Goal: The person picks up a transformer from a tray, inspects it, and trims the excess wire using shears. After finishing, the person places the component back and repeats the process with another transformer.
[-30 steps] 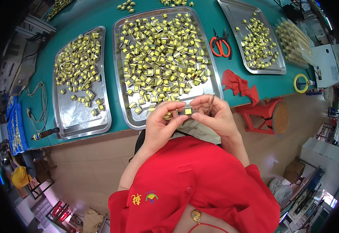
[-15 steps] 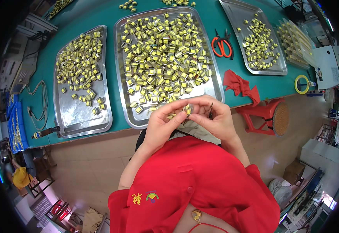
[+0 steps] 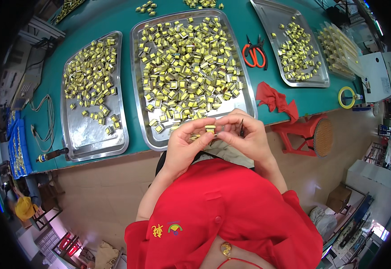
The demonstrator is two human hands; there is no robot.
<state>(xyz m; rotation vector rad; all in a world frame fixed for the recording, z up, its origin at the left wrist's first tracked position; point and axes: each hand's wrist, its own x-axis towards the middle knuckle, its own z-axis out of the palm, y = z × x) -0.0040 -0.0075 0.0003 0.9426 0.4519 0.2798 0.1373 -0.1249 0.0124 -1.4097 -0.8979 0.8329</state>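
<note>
Close to my body, in front of the middle tray's near edge, my left hand (image 3: 187, 140) pinches a small transformer (image 3: 210, 128) with yellow wrapping and a silvery core. More yellow parts (image 3: 195, 136) show in the curl of the same hand, partly covered by its fingers. My right hand (image 3: 245, 136) is closed beside it, thumb and fingertip at the transformer's right side. A slim dark pointed tool (image 3: 242, 127) sticks up from the right hand's fingers; its lower part is hidden. The large middle metal tray (image 3: 138, 98) holds a heap of such transformers.
Similar transformers lie in the left tray (image 3: 88, 141) and right tray (image 3: 289, 78). On the green table (image 3: 231, 18) are orange-handled cutters (image 3: 254, 56), a red cloth (image 3: 275, 99), yellow tape (image 3: 347, 97) and a dark-handled tool (image 3: 52, 154). A red stool (image 3: 298, 134) stands below.
The transformer at my fingertips has been turned, its yellow top now facing up. My right fingers have shifted slightly; both hands stay in about the same place.
</note>
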